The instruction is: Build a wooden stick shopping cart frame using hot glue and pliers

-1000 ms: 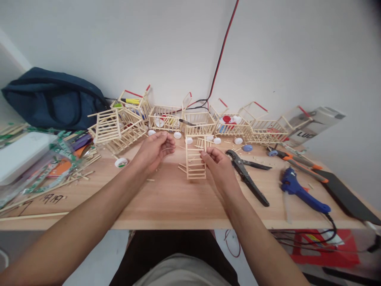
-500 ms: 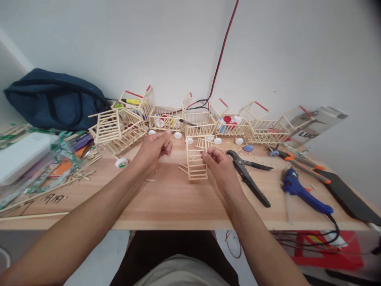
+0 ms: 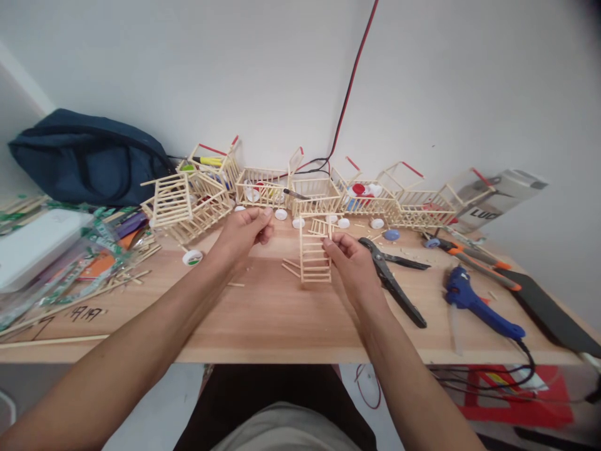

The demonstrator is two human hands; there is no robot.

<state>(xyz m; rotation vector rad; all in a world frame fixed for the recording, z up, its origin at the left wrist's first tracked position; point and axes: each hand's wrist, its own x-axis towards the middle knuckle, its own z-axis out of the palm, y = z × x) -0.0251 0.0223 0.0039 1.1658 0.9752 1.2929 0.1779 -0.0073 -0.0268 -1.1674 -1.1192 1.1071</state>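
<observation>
My right hand [image 3: 352,258] pinches the right edge of a small ladder-like frame [image 3: 315,258] of thin wooden sticks, held upright above the table. To its left, my left hand [image 3: 244,233] is closed, thumb pressed to the curled fingers; anything in them is too small to make out. A row of miniature stick shopping carts [image 3: 313,195] with red-tipped handles and white cap wheels stands behind both hands. Loose sticks [image 3: 291,268] lie beside the frame. Nearest my right hand is a black-handled cutting tool [image 3: 394,285].
A blue glue gun [image 3: 479,307] and orange-handled pliers [image 3: 483,260] lie at the right. On the left are a white box [image 3: 42,244], plastic wrappers [image 3: 94,269] and a dark blue bag [image 3: 89,156]. One white cap [image 3: 192,257] rests near my left forearm.
My right hand has shifted slightly to the right with the stick frame. The left hand has barely moved and stays closed.
</observation>
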